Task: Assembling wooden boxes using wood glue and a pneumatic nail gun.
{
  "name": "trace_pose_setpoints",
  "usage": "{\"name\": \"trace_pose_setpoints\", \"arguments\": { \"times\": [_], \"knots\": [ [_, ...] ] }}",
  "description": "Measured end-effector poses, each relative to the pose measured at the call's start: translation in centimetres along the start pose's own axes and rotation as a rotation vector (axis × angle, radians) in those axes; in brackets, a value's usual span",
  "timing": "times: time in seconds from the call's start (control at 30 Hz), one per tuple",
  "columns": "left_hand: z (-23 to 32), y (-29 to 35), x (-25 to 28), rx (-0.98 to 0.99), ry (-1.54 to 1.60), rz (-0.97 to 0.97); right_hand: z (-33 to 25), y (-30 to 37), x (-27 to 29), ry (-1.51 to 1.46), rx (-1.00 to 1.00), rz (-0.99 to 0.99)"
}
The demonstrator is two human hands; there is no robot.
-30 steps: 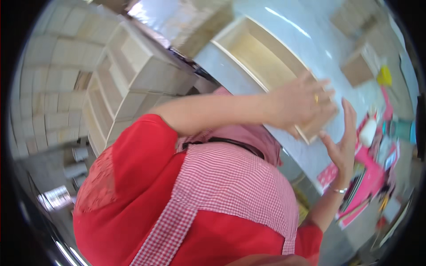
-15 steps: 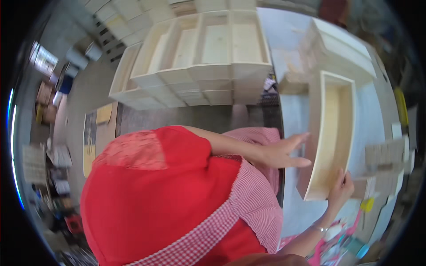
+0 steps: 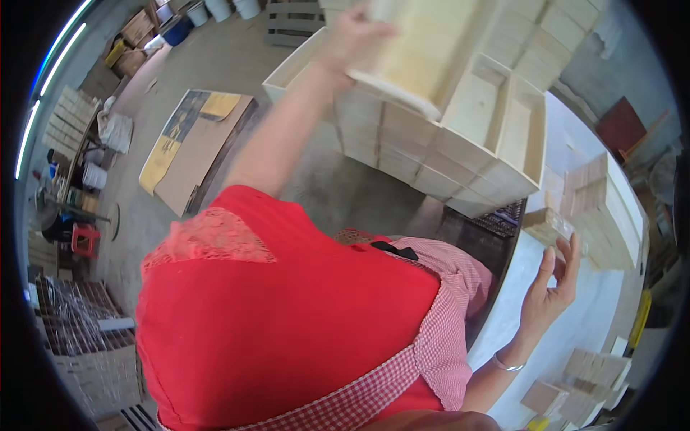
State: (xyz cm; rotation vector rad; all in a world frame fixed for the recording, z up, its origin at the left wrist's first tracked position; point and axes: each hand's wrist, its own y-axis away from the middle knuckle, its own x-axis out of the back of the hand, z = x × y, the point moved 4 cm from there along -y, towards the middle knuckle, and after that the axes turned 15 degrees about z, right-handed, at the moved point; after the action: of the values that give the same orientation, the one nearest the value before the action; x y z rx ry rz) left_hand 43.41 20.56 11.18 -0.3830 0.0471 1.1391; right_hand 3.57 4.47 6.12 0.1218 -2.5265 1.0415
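My left hand (image 3: pixel 353 44) reaches far forward and grips the near left side of an open pale wooden box (image 3: pixel 420 54), blurred by motion. This box is over a stack of similar wooden boxes (image 3: pixel 471 93); whether it rests on them I cannot tell. My right hand (image 3: pixel 552 287) is raised over the white-covered table (image 3: pixel 503 316), fingers stretched and apart, holding nothing. Just beyond its fingertips lies a small wooden block (image 3: pixel 548 224).
Long wooden pieces (image 3: pixel 604 208) are stacked at the table's far right. More small wooden pieces (image 3: pixel 593 381) lie at the near right. A flat cardboard sheet (image 3: pixel 194 154) lies on the floor to the left, and a red stool (image 3: pixel 86 241) stands farther left.
The wooden box has gone from the table to above the stack on the left, now in my left hand. My right hand has let go of it. The view has turned left.
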Motion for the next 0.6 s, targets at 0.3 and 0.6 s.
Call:
{"name": "trace_pose_setpoints", "arguments": {
  "times": [0.3, 0.6],
  "knots": [
    [-7.3, -11.1, 24.0, 0.442, -0.25, 0.206, 5.7, 3.2, -1.8, -0.02, -0.248, -0.104],
    [-16.6, -14.3, 23.2, 0.745, -0.359, 0.053, 6.2, 4.3, -2.0, 0.094, -0.303, -0.19]
  ]
}}
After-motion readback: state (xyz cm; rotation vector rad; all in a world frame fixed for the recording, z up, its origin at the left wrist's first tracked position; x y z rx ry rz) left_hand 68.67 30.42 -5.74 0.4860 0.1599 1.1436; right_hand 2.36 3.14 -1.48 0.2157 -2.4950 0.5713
